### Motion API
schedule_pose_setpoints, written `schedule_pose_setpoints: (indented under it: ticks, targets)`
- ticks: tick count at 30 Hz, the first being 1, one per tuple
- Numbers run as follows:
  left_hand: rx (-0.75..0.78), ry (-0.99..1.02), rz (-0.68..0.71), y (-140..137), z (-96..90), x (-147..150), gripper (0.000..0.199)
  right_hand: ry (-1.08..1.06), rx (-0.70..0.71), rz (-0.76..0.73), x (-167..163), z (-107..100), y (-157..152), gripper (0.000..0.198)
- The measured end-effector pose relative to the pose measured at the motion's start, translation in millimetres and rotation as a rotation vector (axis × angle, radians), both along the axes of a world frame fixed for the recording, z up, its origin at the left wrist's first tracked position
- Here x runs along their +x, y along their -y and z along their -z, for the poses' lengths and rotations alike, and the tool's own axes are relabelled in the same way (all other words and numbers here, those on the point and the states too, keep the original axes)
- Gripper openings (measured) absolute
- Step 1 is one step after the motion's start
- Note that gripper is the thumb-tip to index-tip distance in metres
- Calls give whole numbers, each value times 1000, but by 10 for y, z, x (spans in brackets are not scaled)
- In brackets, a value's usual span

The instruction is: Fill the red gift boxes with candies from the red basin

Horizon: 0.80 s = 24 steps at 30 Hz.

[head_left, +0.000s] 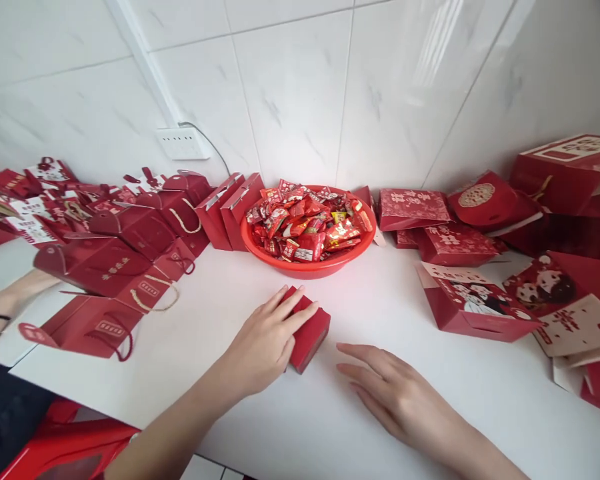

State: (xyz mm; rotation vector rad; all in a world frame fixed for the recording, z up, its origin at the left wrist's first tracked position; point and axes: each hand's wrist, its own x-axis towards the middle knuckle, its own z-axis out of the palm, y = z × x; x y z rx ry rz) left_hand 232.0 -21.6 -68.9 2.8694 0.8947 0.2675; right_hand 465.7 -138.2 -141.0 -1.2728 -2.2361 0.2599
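Table [375, 300] under red box [312, 339] apparently meets tiled wall [295, 93]

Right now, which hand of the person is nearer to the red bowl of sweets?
The left hand: it lies on the small red box, just in front of the red bowl. The right hand is farther from the bowl, open, to the right of that box.
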Motion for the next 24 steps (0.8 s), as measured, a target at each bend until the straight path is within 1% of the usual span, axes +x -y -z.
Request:
schedule_pose_setpoints:
  ticks: [2, 4, 6, 8, 9, 11, 13, 14, 17, 19, 20, 21, 24]
  targets:
    - [-13, -3, -29, 86, -46, 53, 45, 15, 3, 3, 58, 36, -12, 28]
    - [-25, -20, -57, 167, -56, 132, 43, 23, -5, -9, 98, 79, -31, 28]
    - [-14, -42, -59, 219, -19, 181, 47, 32, -22, -23, 124, 110, -46, 28]
    - [24, -58, -60, 244, 41, 157, 53, 46, -36, -31, 145, 126, -50, 28]
    - [49, -65, -86, 253, 69, 113, 58, 57, -39, -34, 158, 130, -48, 28]
    - [94, -93, -195, 269, 103, -25, 64, 82, -24, -37, 192, 141, -36, 28]
    - [113, -134, -335, 286, 99, -203, 64, 99, 5, -31, 233, 162, -25, 27]
    - [105, -153, -382, 292, 85, -301, 63, 104, 20, -28, 254, 177, -21, 27]
    - [37, -178, -428, 295, 0, -632, 60, 110, 46, -23, 306, 222, -21, 26]
    - [-11, -163, -470, 304, -91, -911, 61, 113, 53, -22, 326, 245, -24, 26]
    - [-24, -149, -524, 319, -149, -1076, 63, 116, 55, -20, 333, 254, -25, 26]
    - [-17, -134, -612, 342, -218, -1259, 66, 120, 53, -19, 338, 262, -24, 26]
    - [93, -124, -881, 436, -474, -1891, 69, 135, 41, -17, 351, 287, -18, 26]
